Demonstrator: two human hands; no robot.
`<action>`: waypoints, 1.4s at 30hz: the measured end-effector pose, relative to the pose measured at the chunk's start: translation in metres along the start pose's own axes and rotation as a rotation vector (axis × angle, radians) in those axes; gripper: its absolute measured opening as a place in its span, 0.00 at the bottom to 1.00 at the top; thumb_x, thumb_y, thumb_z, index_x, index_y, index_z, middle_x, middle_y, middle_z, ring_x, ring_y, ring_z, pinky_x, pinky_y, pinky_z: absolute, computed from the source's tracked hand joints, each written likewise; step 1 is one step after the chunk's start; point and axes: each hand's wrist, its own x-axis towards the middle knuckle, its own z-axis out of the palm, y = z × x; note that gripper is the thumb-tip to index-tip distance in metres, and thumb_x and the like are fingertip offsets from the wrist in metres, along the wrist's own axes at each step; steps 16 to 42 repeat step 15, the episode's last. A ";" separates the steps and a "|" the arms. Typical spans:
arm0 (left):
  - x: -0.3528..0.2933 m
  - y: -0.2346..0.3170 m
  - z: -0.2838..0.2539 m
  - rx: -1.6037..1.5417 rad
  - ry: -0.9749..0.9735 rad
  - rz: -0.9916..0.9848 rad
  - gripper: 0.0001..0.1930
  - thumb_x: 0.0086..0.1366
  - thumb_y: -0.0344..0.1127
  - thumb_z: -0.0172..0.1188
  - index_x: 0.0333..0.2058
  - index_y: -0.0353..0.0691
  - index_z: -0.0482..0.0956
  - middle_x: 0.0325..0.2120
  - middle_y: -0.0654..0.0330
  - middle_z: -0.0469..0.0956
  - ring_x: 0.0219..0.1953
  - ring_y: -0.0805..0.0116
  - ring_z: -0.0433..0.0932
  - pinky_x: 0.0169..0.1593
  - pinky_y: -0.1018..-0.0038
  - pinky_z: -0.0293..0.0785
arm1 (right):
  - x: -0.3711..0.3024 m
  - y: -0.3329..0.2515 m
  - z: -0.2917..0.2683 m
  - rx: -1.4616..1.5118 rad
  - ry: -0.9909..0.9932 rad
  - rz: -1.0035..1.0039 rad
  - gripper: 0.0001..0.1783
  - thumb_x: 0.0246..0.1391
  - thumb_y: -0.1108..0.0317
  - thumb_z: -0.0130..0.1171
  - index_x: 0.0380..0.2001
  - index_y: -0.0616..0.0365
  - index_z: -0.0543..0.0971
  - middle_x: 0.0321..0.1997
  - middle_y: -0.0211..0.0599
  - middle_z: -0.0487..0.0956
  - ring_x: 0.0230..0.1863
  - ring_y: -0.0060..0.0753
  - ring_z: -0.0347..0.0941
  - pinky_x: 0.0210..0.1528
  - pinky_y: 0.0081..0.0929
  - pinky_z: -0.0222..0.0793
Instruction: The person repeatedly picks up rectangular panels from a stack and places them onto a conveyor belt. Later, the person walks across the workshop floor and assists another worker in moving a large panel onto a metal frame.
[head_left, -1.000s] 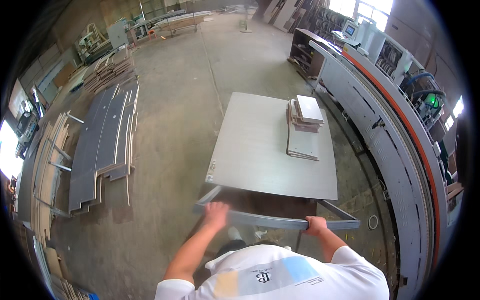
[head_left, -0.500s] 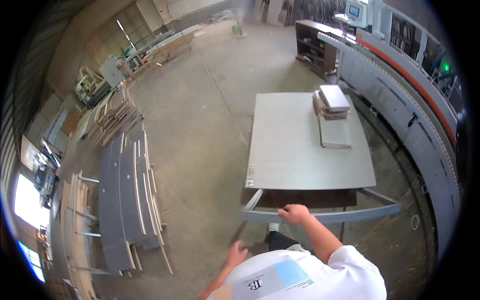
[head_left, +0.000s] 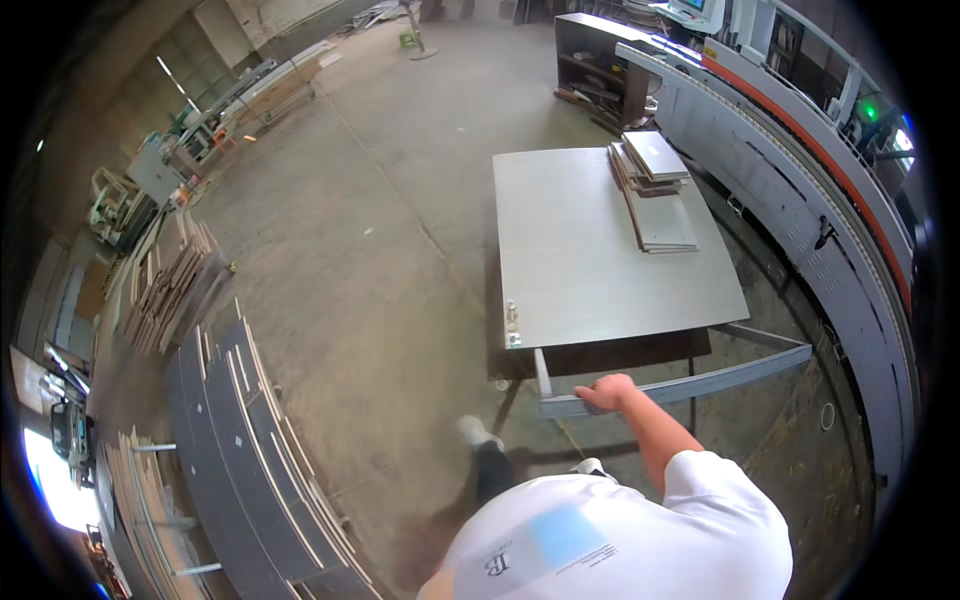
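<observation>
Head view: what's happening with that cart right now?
A person stands at a flat cart on the workshop floor. Their right hand grips the grey handle bar at its near end; the left hand is out of view. A stack of panels lies on the cart's far right. More boards lie on the floor, left.

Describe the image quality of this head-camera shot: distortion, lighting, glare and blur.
Head view: strong fisheye, so the long machine and the cart's handle bar bow toward the black rim. Even daylight, soft shadow under the cart top. A blown-out white patch glares at the lower left edge. The stacked grey panels smear slightly near the rim. The right hand on the bar looks fairly sharp.
</observation>
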 end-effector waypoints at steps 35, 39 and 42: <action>0.355 0.565 -0.541 0.020 0.344 0.718 0.22 0.68 0.47 0.63 0.56 0.42 0.79 0.44 0.51 0.86 0.47 0.55 0.85 0.51 0.60 0.80 | 0.213 -0.007 -0.090 0.437 -0.314 0.328 0.47 0.61 0.22 0.41 0.59 0.52 0.82 0.64 0.47 0.78 0.70 0.47 0.69 0.74 0.43 0.57; 0.355 0.565 -0.541 0.020 0.344 0.718 0.22 0.68 0.47 0.63 0.56 0.42 0.79 0.44 0.51 0.86 0.47 0.55 0.85 0.51 0.60 0.80 | 0.213 -0.007 -0.090 0.437 -0.314 0.328 0.47 0.61 0.22 0.41 0.59 0.52 0.82 0.64 0.47 0.78 0.70 0.47 0.69 0.74 0.43 0.57; 0.355 0.565 -0.541 0.020 0.344 0.718 0.22 0.68 0.47 0.63 0.56 0.42 0.79 0.44 0.51 0.86 0.47 0.55 0.85 0.51 0.60 0.80 | 0.213 -0.007 -0.090 0.437 -0.314 0.328 0.47 0.61 0.22 0.41 0.59 0.52 0.82 0.64 0.47 0.78 0.70 0.47 0.69 0.74 0.43 0.57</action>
